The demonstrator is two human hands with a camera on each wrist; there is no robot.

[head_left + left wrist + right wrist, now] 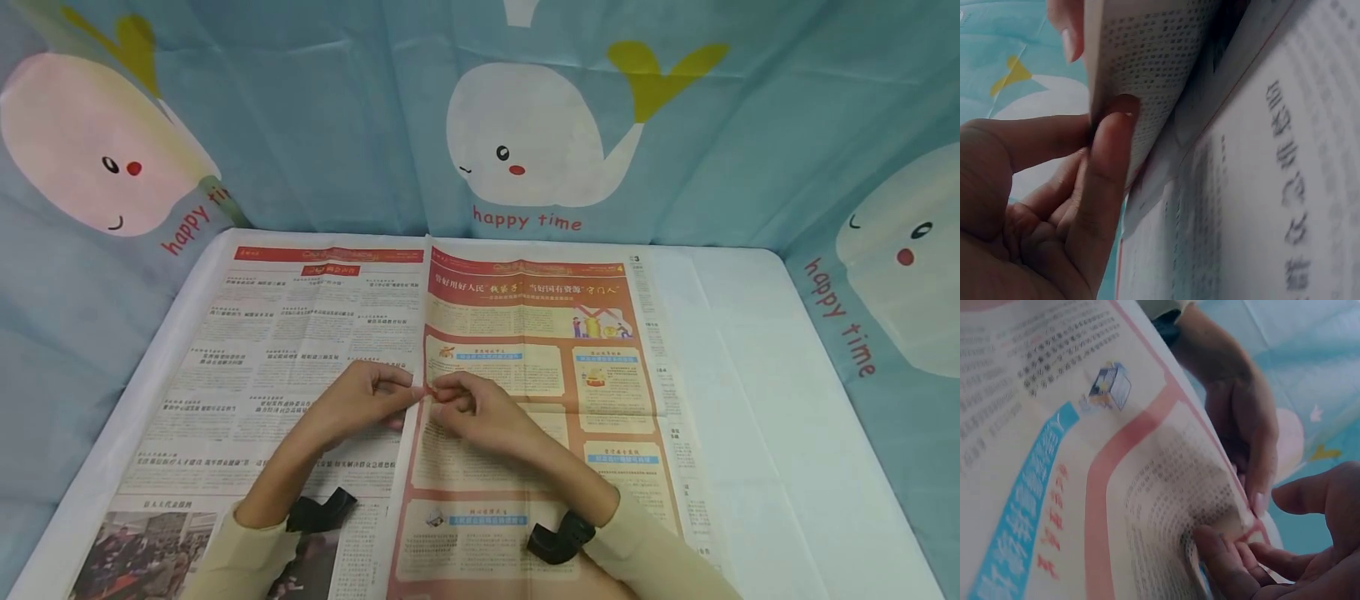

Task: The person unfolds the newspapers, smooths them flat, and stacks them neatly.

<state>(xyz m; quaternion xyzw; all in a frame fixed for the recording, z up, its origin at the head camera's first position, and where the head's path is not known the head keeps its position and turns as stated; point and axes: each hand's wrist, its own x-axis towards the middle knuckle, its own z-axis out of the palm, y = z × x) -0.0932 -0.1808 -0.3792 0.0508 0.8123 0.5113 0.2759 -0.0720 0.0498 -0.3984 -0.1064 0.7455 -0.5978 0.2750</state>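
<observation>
A newspaper [337, 325] lies spread open on a white table. Its right-hand page [495, 467], printed in orange and red, has its left edge raised along the centre. My left hand [360, 404] pinches that raised edge between thumb and forefinger; the left wrist view shows the thumb [1110, 150] against the printed sheet. Close beside it, my right hand [487, 417] grips the same edge, where the paper bends. In the right wrist view the right fingers [1229, 565] press into the sheet, and part of the grip is hidden behind the fold.
The white table [750, 400] extends to the right of the newspaper. A light-blue cloth [322, 150] with whale prints hangs behind and at both sides. Black straps with mounts [562, 537] sit on both wrists. More newspaper sheets [652, 333] lie beneath the page's right side.
</observation>
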